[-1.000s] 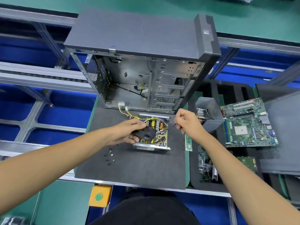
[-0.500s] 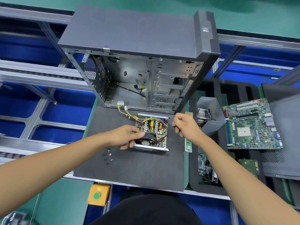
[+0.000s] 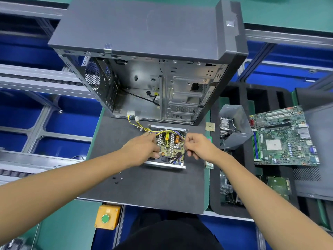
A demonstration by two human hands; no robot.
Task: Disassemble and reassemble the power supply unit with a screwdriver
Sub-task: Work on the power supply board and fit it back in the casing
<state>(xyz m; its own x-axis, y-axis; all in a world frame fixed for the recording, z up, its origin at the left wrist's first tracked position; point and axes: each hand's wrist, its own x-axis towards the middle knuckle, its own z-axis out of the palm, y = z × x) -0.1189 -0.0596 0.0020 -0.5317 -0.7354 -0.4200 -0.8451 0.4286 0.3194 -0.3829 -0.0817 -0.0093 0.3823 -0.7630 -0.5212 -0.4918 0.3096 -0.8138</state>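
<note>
Power supply unit (image 3: 168, 148) is sitting lid-off on the dark grey mat (image 3: 147, 188), right in front of the open computer case (image 3: 144, 69), so you can see the board with its yellow and orange parts. A bundle of yellow wires (image 3: 134, 123) runs from the unit's back left corner up to white plugs at the case's lower edge.

Left hand (image 3: 142, 150) is over the unit's left side, fingers curled down onto a black part at the near left corner; I can't tell from here if it's actually gripping it or just pressing on it. Right hand (image 3: 197, 146) is at the right edge of the unit, fingers curled in and pinching a thin black lead (image 3: 177, 157) that runs down into the near right corner of the board.

Other stuff around: a few small black screws (image 3: 117, 179) lie loose on the mat, just near-left of the unit. A square CPU chip (image 3: 210, 126) lies just right of the case. Further right there's a black foam tray (image 3: 234, 192) holding a heatsink in a grey metal shroud (image 3: 234, 127), and a green motherboard (image 3: 282, 136) beyond that. An orange box with a green button (image 3: 107, 217) is at the bench's near edge.
</note>
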